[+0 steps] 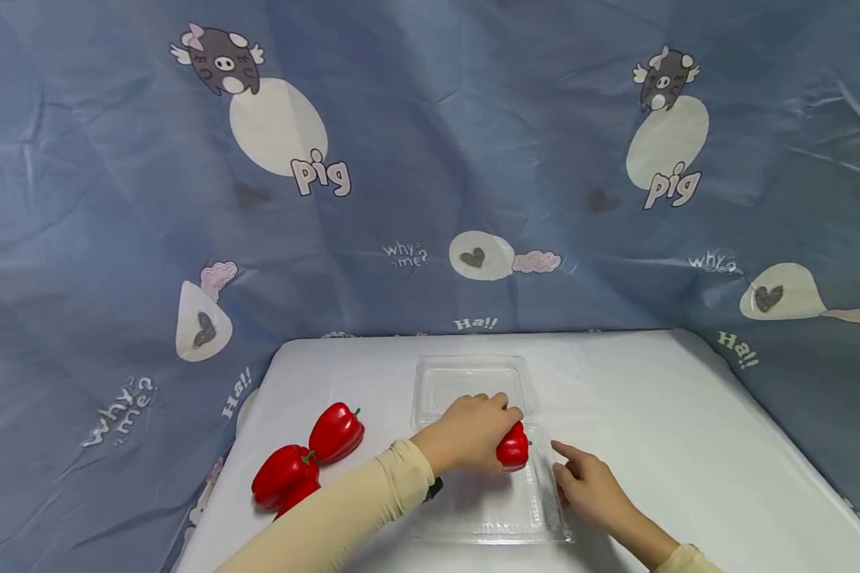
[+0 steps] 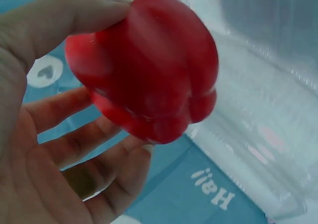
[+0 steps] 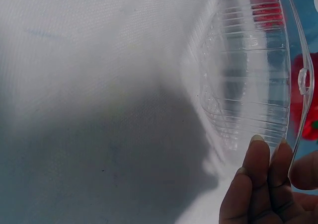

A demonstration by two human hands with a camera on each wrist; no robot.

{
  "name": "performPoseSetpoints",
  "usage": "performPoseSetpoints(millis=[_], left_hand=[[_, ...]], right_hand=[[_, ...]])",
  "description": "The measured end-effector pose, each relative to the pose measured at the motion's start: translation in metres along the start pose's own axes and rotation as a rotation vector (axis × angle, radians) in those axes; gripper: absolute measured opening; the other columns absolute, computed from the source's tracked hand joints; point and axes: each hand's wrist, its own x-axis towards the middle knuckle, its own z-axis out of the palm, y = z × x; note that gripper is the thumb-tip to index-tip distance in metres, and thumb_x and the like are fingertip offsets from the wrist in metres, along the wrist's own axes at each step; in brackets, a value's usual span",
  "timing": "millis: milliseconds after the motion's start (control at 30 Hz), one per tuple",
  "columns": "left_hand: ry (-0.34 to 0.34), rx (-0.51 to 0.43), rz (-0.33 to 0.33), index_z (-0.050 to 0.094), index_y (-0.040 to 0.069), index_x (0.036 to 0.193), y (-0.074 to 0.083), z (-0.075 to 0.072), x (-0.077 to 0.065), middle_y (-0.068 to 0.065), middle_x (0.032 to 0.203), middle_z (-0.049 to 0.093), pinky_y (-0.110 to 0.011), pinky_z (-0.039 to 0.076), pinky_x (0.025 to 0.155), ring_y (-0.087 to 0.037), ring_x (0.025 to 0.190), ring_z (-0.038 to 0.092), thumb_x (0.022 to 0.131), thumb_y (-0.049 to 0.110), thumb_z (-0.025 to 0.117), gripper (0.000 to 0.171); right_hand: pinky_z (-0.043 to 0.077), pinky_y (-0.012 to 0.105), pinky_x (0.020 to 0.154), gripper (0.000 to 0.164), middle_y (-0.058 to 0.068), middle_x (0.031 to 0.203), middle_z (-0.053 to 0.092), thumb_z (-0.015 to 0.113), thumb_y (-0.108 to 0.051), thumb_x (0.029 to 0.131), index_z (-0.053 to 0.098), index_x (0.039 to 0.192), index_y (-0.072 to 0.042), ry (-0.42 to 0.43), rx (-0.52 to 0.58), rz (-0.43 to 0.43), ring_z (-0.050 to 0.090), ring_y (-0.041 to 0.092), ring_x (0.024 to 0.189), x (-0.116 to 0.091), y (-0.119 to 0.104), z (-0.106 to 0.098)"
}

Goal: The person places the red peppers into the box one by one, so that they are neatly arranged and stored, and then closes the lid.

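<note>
In the head view my left hand point(image 1: 466, 434) holds a red bell pepper point(image 1: 513, 447) over the near half of an open clear plastic container point(image 1: 494, 532). Up close in the left wrist view, the thumb lies across the top of the bell pepper point(image 2: 154, 60) and the fingers curl beneath, its lobed end facing outward. My right hand point(image 1: 593, 487) is at the container's right side. The right wrist view has its fingers point(image 3: 257, 159) against the outside of the ribbed wall point(image 3: 253, 80), with the thumb across the rim.
Three more red bell peppers lie together on the left of the white table point(image 1: 652, 414); one pepper point(image 1: 337, 431) sits farther back, and my left sleeve partly covers another. The container's lid half point(image 1: 473, 362) lies unfolded behind. A blue printed cloth point(image 1: 430, 159) hangs around the table.
</note>
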Motion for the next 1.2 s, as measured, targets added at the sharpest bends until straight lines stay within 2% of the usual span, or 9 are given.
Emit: performPoseSetpoints(millis=[100, 267, 500, 633, 800, 1000, 1200], left_hand=[[-0.002, 0.011, 0.018, 0.065, 0.022, 0.117, 0.008, 0.007, 0.010, 0.005, 0.097, 0.060, -0.027, 0.050, 0.063, -0.013, 0.077, 0.059, 0.070, 0.050, 0.083, 0.058], [-0.017, 0.042, -0.011, 0.065, 0.024, 0.115, 0.014, 0.016, 0.022, 0.006, 0.097, 0.059, -0.028, 0.050, 0.065, -0.013, 0.084, 0.057, 0.067, 0.047, 0.086, 0.058], [-0.052, 0.054, -0.027, 0.065, 0.025, 0.115, 0.019, 0.031, 0.029, 0.007, 0.098, 0.059, -0.029, 0.050, 0.068, -0.012, 0.089, 0.056, 0.068, 0.053, 0.084, 0.058], [-0.070, 0.064, -0.032, 0.067, 0.026, 0.114, 0.023, 0.038, 0.030, 0.007, 0.099, 0.058, -0.029, 0.049, 0.069, -0.012, 0.090, 0.055, 0.070, 0.055, 0.082, 0.056], [-0.052, 0.081, -0.030, 0.067, 0.029, 0.115, 0.024, 0.043, 0.029, 0.006, 0.101, 0.057, -0.029, 0.049, 0.068, -0.012, 0.091, 0.055, 0.071, 0.059, 0.080, 0.055], [-0.062, 0.061, -0.036, 0.062, 0.026, 0.130, 0.018, 0.046, 0.022, 0.004, 0.107, 0.057, -0.028, 0.051, 0.071, -0.012, 0.095, 0.055, 0.070, 0.059, 0.081, 0.071], [-0.086, -0.036, -0.056, 0.059, 0.026, 0.136, 0.003, 0.033, 0.009, 0.004, 0.114, 0.057, -0.028, 0.050, 0.075, -0.012, 0.100, 0.054, 0.066, 0.061, 0.084, 0.082]], right_hand=[[0.044, 0.029, 0.048, 0.042, 0.003, 0.062, 0.055, 0.055, -0.006, 0.098, 0.050, 0.138, 0.008, 0.006, -0.007, 0.029, 0.055, 0.018, 0.052, -0.002, 0.001, -0.003], [0.044, 0.028, 0.048, 0.043, 0.003, 0.062, 0.055, 0.056, -0.006, 0.098, 0.050, 0.138, 0.007, 0.011, -0.005, 0.006, 0.054, 0.018, 0.052, 0.004, -0.001, -0.004], [0.044, 0.028, 0.049, 0.043, 0.003, 0.062, 0.055, 0.056, -0.005, 0.097, 0.050, 0.139, 0.007, 0.017, -0.008, 0.015, 0.055, 0.017, 0.053, 0.006, -0.002, -0.006], [0.044, 0.028, 0.049, 0.043, 0.003, 0.063, 0.056, 0.055, -0.006, 0.098, 0.049, 0.139, 0.006, 0.014, -0.014, 0.035, 0.054, 0.017, 0.053, 0.004, 0.000, -0.007], [0.046, 0.029, 0.050, 0.045, 0.004, 0.065, 0.056, 0.055, -0.008, 0.099, 0.048, 0.141, 0.006, 0.012, 0.009, 0.064, 0.056, 0.018, 0.055, 0.001, 0.003, -0.006], [0.048, 0.030, 0.051, 0.046, 0.005, 0.067, 0.057, 0.055, -0.011, 0.100, 0.046, 0.141, 0.007, -0.001, 0.030, 0.078, 0.058, 0.020, 0.058, 0.002, 0.005, 0.001], [0.048, 0.030, 0.051, 0.045, 0.005, 0.067, 0.058, 0.054, -0.011, 0.100, 0.046, 0.141, 0.008, -0.014, 0.005, 0.079, 0.058, 0.019, 0.058, 0.003, 0.001, 0.005]])
